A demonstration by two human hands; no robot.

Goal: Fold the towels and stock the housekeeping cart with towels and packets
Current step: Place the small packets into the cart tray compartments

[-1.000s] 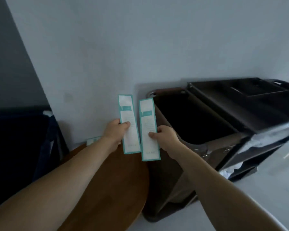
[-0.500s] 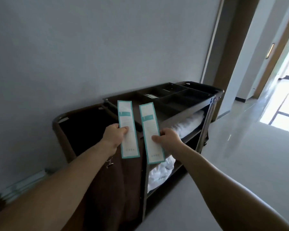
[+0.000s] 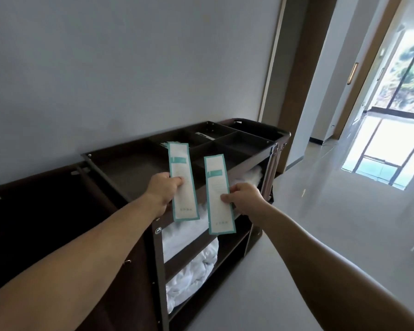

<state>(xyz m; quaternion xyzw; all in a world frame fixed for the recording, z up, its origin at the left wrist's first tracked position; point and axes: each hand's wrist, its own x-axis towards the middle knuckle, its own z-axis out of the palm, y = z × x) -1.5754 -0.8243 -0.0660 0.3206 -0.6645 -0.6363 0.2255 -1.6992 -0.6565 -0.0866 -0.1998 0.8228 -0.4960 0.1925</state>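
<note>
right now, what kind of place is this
Likely a hotel corridor: a housekeeping cart loaded with white towels stands against the wall, and a doorway opens further along the glossy floor.

Hotel corridor, housekeeping cart (image 3: 261, 149) against plain wall (image 3: 129, 68), white towels (image 3: 191, 266) on shelves, glossy floor (image 3: 320, 223)

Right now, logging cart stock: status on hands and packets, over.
Left hand pinches left packet, right hand pinches right packet. Both packets held up before cart tray, not yet placed. Nothing blocking; towels on shelves below.
</note>
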